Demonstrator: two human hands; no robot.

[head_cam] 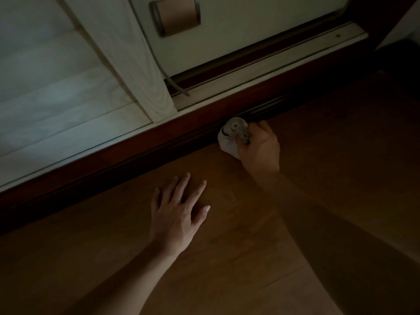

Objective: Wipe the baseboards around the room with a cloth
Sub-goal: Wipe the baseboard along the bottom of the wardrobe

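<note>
We look down in dim light at a brown wooden floor (341, 173) that fills the lower half of the view. Above it stand pale, wood-grained sliding doors (56, 76), one panel overlapping the other. Between doors and floor runs the baseboard (113, 155) – a dark red-brown band crossing the view on a slant, from the lower left up to the upper right. A pale door track (272, 67) lies along its top edge on the right side.

Our left hand (177, 214) rests palm down on the floor, near the baseboard but apart from it, its fingers straight and spread, the thumb held out to the side. Our right hand (261, 148) reaches further forward, its fingers curled round a bunched pale cloth (231, 137); in the gloom we cannot tell how the thumb lies. The cloth sticks out to the left of the fist in rolled folds – it touches the lower part of the baseboard, just where that meets the floor. Up on the right door sits a small square recessed handle (177, 15) with a metal rim
</note>
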